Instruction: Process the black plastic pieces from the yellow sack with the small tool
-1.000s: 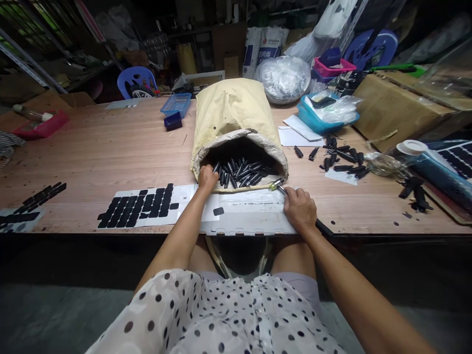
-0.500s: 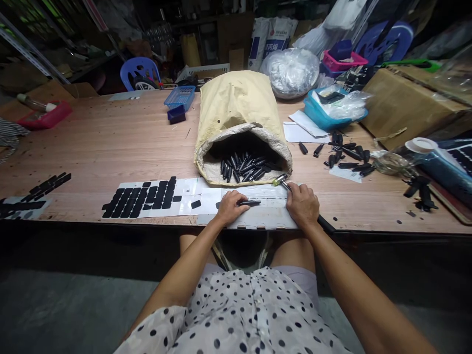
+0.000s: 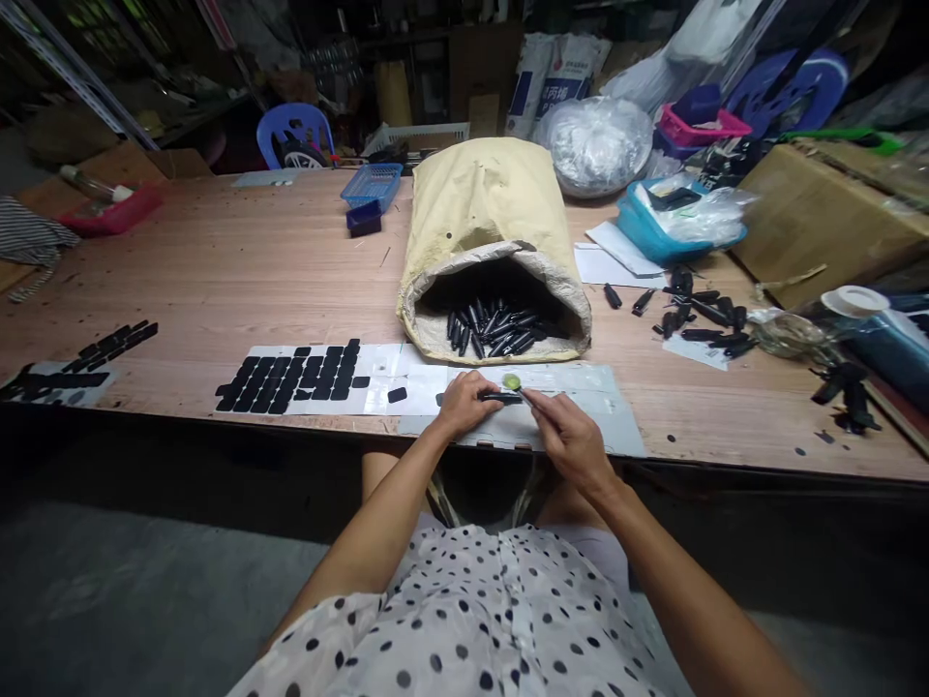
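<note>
My left hand (image 3: 465,402) is closed on a slim black plastic part (image 3: 506,397), held low over a grey board (image 3: 610,411) at the table's front edge. My right hand (image 3: 570,436) grips a small hammer (image 3: 512,382) by its handle. The hammer's yellow-green face is right by the far end of the black part; whether they touch I cannot tell. Just beyond my hands lies a yellow woven sack (image 3: 486,194), its mouth turned toward me, with many black plastic parts (image 3: 497,329) inside.
White sheets bearing rows of black stickers (image 3: 272,382) lie to the left. More black parts (image 3: 715,310) are scattered at the right, near a turquoise basin (image 3: 668,232) and a cardboard box (image 3: 813,213). Blue baskets (image 3: 374,184) stand behind, left of the sack.
My right hand has swung the hammer leftward, from beside the sack's right corner to the black part. My left hand keeps hold of that part. The view has shifted slightly.
</note>
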Available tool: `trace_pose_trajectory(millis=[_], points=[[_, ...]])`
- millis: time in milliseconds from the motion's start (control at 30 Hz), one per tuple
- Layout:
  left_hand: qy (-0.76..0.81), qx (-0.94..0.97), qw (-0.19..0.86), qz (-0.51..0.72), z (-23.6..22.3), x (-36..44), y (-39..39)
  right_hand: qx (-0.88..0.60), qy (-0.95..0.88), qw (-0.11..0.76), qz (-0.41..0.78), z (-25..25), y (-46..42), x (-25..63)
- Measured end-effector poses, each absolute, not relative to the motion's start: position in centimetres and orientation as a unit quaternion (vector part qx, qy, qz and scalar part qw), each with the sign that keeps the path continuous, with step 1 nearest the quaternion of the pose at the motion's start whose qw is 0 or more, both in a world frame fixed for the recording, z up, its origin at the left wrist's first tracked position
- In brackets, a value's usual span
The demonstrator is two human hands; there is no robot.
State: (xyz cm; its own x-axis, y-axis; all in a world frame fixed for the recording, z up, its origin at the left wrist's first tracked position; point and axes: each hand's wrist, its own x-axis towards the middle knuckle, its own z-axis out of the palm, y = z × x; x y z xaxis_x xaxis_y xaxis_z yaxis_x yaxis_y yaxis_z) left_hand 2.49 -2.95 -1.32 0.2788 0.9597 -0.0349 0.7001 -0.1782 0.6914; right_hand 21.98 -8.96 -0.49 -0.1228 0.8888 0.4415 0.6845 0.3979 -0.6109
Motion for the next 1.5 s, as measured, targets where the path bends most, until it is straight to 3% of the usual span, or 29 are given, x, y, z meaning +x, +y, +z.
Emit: trace_pose_trajectory(millis=[300,667,833,1200,1367,1500], points=[[0.557,0.744,0.304,0.208,-1.1,2.7,-3.1,-0.572,-0.736,0.332,0.141,-1.4,-9.7,20.6],[0.571,0.731,0.303,0.218,-1.0,2.8,-3.1,-0.603,-0.715,0.332,0.125,-1.4,-10.4,21.9],[0.572,0.731,0.301,0.216,-0.9,2.8,-3.2,-0.635,-0.693,0.338,0.045,-0.9,-8.0,23.9],[0.549,0.755,0.279,0.225,-1.6,2.2,-2.7,-0.69,-0.686,0.211,-0.097,-4.1,-2.7,27.5],[0.426,0.809,0.303,0.27,-1.5,1.5,-7.0,-0.694,-0.685,0.188,-0.117,-4.2,-2.9,26.6],[0.363,0.835,0.378,0.165,-3.4,1.3,-13.2,-0.699,-0.682,0.179,-0.12,-3.8,-3.0,26.3]])
